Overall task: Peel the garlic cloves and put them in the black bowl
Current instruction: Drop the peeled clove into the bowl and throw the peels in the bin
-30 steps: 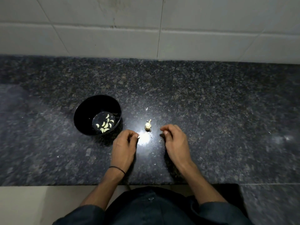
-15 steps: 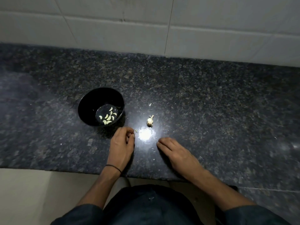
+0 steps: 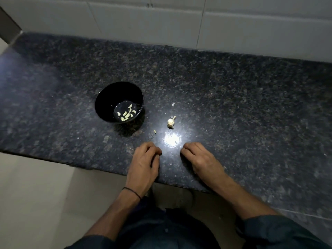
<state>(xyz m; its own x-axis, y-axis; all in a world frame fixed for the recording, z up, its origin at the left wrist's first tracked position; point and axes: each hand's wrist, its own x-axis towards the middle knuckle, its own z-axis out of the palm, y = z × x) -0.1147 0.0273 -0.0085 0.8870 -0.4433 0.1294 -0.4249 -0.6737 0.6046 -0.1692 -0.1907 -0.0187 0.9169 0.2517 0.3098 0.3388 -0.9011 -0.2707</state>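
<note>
Two loosely curled, apparently empty grips, left hand (image 3: 143, 163) and right hand (image 3: 202, 159), rest near the small whitish garlic bulb (image 3: 170, 121), likely to pluck a clove.

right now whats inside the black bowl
The black bowl holds several peeled garlic cloves loose on its floor. Its near rim hides the front edge of that floor, so an exact count is uncertain.

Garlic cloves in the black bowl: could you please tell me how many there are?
8 garlic cloves clustered on the black bowl's floor, toward its right; overlaps may hide more.
</note>
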